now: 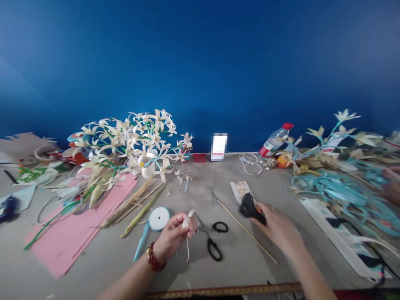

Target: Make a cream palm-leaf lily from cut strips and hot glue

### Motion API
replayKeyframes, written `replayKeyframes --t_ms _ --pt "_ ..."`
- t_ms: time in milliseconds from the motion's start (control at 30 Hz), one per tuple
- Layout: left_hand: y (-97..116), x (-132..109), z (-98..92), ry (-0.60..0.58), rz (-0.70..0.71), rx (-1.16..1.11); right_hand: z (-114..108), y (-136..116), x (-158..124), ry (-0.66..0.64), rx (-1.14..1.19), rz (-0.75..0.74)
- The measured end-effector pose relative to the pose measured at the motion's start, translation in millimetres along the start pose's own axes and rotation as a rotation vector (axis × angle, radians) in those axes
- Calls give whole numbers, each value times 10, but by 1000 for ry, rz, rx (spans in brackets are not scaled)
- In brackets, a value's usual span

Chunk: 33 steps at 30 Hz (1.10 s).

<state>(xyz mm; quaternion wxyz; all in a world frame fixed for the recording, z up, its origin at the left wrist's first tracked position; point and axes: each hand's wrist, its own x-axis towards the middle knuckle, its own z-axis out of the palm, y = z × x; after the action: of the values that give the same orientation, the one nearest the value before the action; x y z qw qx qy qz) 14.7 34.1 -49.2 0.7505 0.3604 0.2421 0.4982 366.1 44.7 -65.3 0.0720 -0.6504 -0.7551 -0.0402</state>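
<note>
Near the middle of the table, my left hand [175,231] pinches a small cream flower piece [186,221] with curled, narrow strips. One thin strip hangs below the fingers. To the right, my right hand [278,227] is wrapped around a black tool, which looks like a glue gun [248,206]; blur hides its details. Its front end rests over a pale card [239,191] with brown marks. Black-handled scissors [214,250] lie spread between my hands, their blades partly behind the left fingers. A thin wooden stick [246,231] lies beside them.
A roll of pale blue tape [159,218] lies left of my left hand. Pink sheets [78,233] and cream flowers [153,137] fill the left side. At right are a power strip [337,241], light blue ribbons [331,189] and a red-capped bottle [276,140]. Another hand [393,183] shows at the right edge.
</note>
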Motion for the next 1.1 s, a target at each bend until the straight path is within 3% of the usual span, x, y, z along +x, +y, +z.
replayKeyframes --t_ms 100,200,333,400,467,533,600,733,900,1100 --pt "-27 -12 -17 -12 12 -3 -189 -111 31 86 38 -10" --pt "7 -7 -28 -3 39 -13 -450 -398 176 161 272 -44" --pt "58 3 -25 30 59 -27 -791 -894 654 167 537 -175" --pt "39 -3 -31 26 53 -30 -879 -1191 1006 74 622 -308" --pt "-8 -13 -50 7 34 -20 -859 -1522 1375 -148 649 -503" --pt "-62 -24 -79 -16 10 -10 -724 -1859 1691 -476 560 -590" --pt "-102 -29 -112 -31 0 -16 -517 -2165 1903 -552 488 -578" --pt "-123 -25 -154 -53 -2 -46 -125 -2595 2022 -541 450 -524" --pt "-118 -23 -158 -83 -29 -64 10 -2724 1989 -635 577 -486" --pt "-44 -53 -96 -73 -2 -80 -266 -2339 1794 -873 941 -444"
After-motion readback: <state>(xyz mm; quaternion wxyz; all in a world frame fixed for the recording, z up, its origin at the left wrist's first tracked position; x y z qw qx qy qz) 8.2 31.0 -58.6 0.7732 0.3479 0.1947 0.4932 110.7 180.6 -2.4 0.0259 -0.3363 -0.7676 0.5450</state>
